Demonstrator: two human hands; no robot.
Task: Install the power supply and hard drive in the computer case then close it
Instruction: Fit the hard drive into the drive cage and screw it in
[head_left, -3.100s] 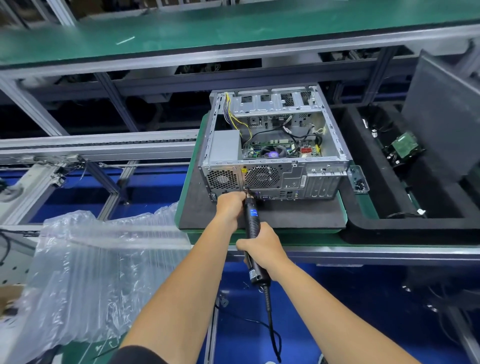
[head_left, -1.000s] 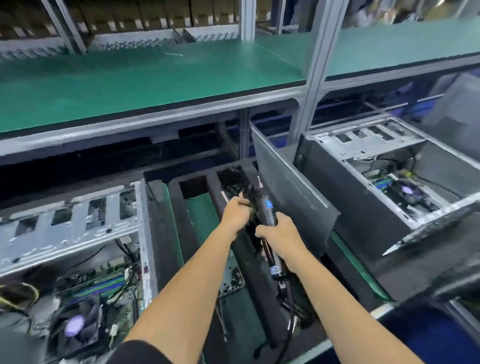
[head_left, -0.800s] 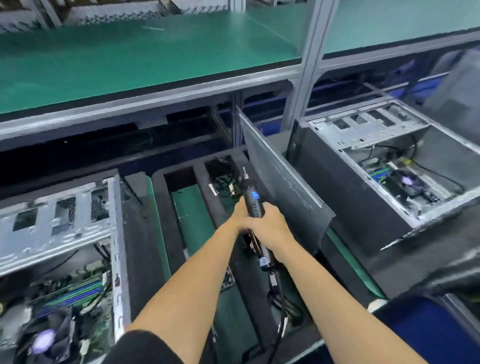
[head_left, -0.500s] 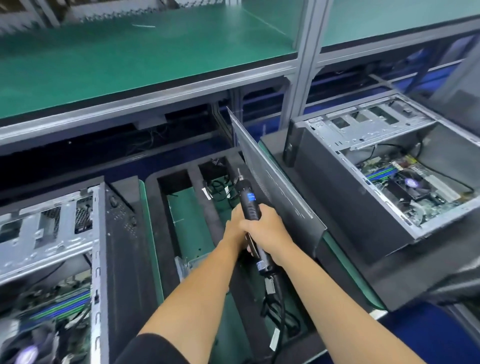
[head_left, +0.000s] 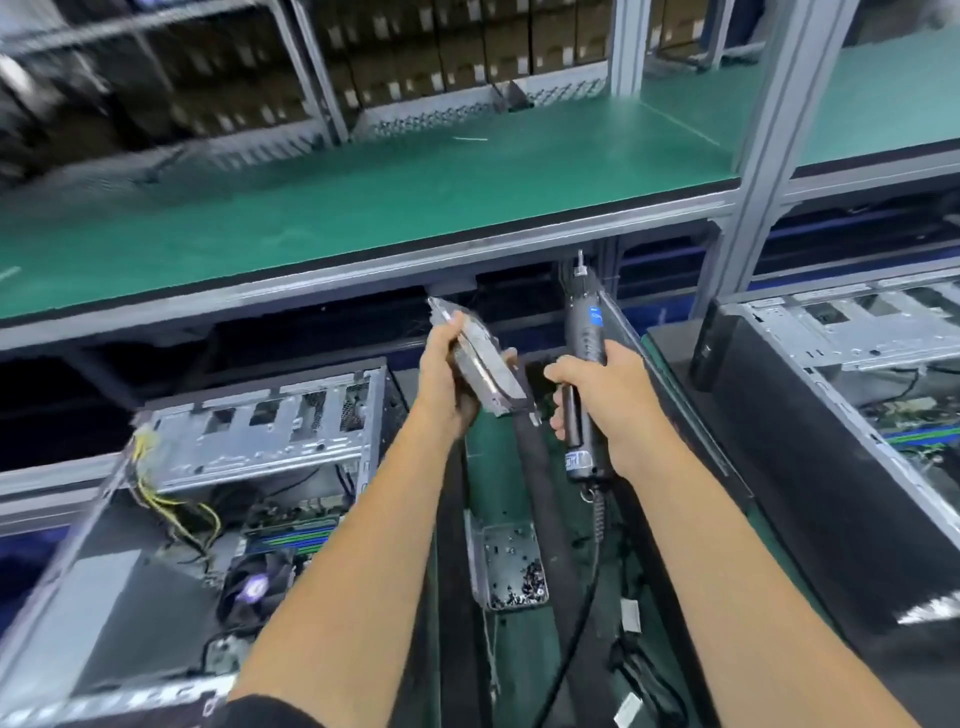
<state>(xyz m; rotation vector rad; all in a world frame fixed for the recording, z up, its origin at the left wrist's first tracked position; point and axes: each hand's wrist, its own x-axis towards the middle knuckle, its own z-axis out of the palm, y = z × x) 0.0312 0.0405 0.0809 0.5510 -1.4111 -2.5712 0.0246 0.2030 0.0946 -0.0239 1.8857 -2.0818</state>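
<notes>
My left hand (head_left: 447, 384) grips a silver hard drive (head_left: 485, 366) in the air, tilted, above the black foam tray (head_left: 550, 519). Just to the right, my right hand (head_left: 605, 400) holds a grey electric screwdriver (head_left: 584, 358) upright, bit pointing up, its cable hanging down. The open computer case (head_left: 260, 431) lies at lower left, showing its drive cage, yellow wires, fan and motherboard. The power supply (head_left: 98, 597) sits as a grey box in the case's near left corner.
A small metal tray of screws (head_left: 511, 566) lies in the foam tray below my hands. A leaning side panel (head_left: 649, 364) stands right of the screwdriver. A second open case (head_left: 841, 395) sits at the right. A green shelf (head_left: 363, 192) runs across above.
My left hand has lifted the hard drive out of the foam tray and the hands have separated. The view has swung left, bringing the first case back into sight.
</notes>
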